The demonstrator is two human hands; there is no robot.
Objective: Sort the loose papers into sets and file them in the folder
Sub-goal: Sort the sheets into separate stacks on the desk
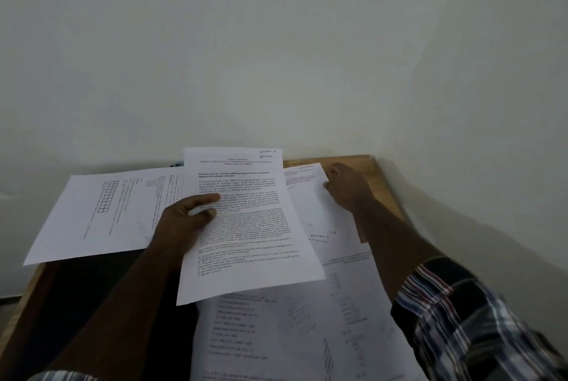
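My left hand (187, 220) pinches the left edge of a printed text sheet (246, 236), thumb on top, and holds it raised over the other papers. My right hand (345, 187) grips the far right edge of another sheet (310, 211) marked "SECTION" that lies on the table. A sheet with a small grid (104, 211) lies flat at the left. More printed sheets (292, 328) are spread nearer to me. A dark folder (101, 282) lies on the table's left under my left forearm.
The wooden table (353, 159) stands in a corner, with pale walls right behind it and along its right side. Its far right corner shows bare wood. My checked sleeve (461, 319) covers the lower right.
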